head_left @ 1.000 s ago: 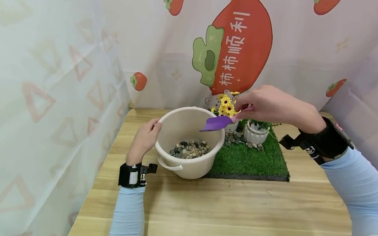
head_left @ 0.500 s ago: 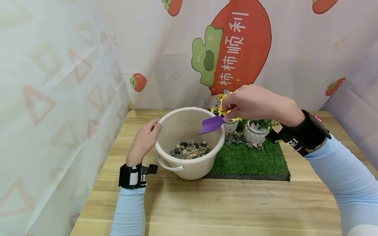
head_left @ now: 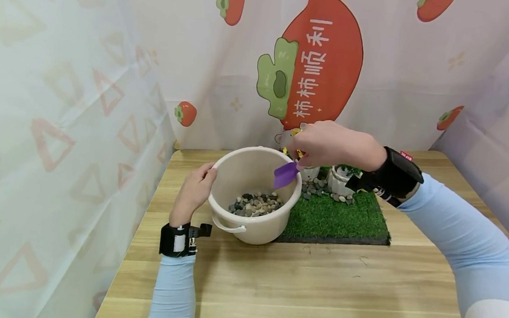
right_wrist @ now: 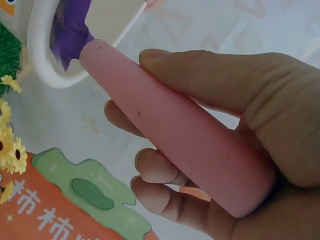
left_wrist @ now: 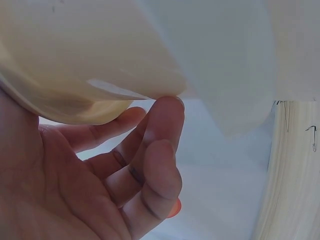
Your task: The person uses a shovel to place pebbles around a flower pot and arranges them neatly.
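Observation:
A cream bucket (head_left: 248,231) with a white handle stands on the table, pebbles (head_left: 255,204) covering part of its bottom. My left hand (head_left: 193,191) grips the bucket's left rim; in the left wrist view the curled fingers (left_wrist: 162,125) lie against its outer wall. Over the far right rim, my right hand (head_left: 328,145) holds a small shovel by its pink handle (right_wrist: 175,130). The purple blade (head_left: 286,175) tilts down inside the bucket, above the pebbles. From the head, the right hand hides most of the handle and part of the yellow flowers.
A green turf mat (head_left: 335,219) lies right of the bucket. On it stand white pots (head_left: 338,181) with plants, loose stones (head_left: 315,188) around them. Yellow flowers (right_wrist: 6,142) show near the right hand. Curtains with printed persimmons hang behind and at the sides of the wooden table (head_left: 292,293).
My right hand has moved left and slightly down with the shovel, and the blade has tipped from nearly level to pointing down into the bucket. The left hand stays on the rim.

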The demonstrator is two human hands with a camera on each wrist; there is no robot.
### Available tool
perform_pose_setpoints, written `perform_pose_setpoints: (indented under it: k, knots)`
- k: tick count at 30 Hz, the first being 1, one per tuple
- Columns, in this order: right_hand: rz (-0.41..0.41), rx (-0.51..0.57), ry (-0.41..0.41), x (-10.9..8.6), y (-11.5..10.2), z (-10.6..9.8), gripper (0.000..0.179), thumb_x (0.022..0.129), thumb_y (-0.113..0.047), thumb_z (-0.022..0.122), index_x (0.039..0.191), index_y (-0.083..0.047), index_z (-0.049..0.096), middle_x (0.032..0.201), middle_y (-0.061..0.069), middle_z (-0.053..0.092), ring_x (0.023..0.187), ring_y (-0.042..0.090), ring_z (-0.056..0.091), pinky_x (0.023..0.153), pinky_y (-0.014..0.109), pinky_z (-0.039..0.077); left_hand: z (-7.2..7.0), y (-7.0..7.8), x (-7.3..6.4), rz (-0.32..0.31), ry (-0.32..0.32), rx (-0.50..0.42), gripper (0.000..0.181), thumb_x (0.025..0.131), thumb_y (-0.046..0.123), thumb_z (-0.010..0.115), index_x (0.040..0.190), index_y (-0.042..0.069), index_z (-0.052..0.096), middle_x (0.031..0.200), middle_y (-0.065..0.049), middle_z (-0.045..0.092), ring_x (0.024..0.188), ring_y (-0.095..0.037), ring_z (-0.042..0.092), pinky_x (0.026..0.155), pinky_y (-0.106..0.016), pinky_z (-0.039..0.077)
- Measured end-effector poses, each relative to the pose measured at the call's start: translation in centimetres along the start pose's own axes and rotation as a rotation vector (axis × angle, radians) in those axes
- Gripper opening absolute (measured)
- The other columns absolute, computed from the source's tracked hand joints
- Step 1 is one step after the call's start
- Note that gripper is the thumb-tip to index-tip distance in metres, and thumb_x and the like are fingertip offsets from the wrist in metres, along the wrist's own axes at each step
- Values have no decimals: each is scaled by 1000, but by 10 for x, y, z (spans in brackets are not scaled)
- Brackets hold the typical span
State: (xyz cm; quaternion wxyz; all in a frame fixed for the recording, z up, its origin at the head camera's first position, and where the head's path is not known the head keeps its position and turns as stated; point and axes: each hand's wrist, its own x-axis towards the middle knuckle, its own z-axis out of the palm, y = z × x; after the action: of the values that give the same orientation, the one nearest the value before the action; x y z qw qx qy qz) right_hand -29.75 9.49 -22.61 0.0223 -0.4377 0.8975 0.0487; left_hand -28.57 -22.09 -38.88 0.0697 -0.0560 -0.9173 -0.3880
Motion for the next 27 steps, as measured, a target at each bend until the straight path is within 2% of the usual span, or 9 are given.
perform_pose_setpoints:
  k: [3, 6, 16, 20, 27]
  knots:
    - [-19, -24, 2, 3, -5, 4, 5, 85, -21, 76, 85, -21, 70, 76, -6, 65, 72, 18, 53, 59, 30, 41, 0, 0, 0, 5, 1, 4, 48, 105, 39, 35, 143, 14, 51, 129, -19, 63, 107, -37, 66, 87, -51, 54]
    - [-26, -49, -6, 7, -10, 6, 9, 84, -15, 74, 80, -19, 66, 74, -5, 63, 69, 17, 52, 57, 29, 37, 1, 0, 0, 12, 0, 9, 48, 105, 38, 36, 142, 13, 51, 130, -20, 63, 107, -37, 66, 87, -52, 54]
    - [10, -109, -142, 23, -24, 6, 13, 82, -10, 73, 81, -18, 63, 76, -1, 59, 67, 18, 49, 59, 31, 35, 0, 1, 0, 3, -4, 1, 48, 105, 38, 35, 143, 13, 50, 130, -19, 62, 108, -37, 65, 88, -51, 54]
    - [17, -104, -177, 27, -28, 11, 13, 87, -12, 72, 82, -16, 61, 76, 0, 55, 70, 18, 46, 63, 32, 34, 1, 0, 0, 2, -10, 7, 48, 105, 38, 35, 143, 13, 50, 131, -19, 61, 110, -37, 65, 88, -52, 54]
    - [-24, -140, -159, 33, -35, 18, 28, 87, -10, 72, 69, -17, 52, 67, -2, 46, 64, 15, 39, 59, 29, 29, 2, 1, -1, 0, 4, 3, 48, 105, 38, 35, 143, 14, 51, 131, -18, 62, 110, -36, 65, 88, -51, 54]
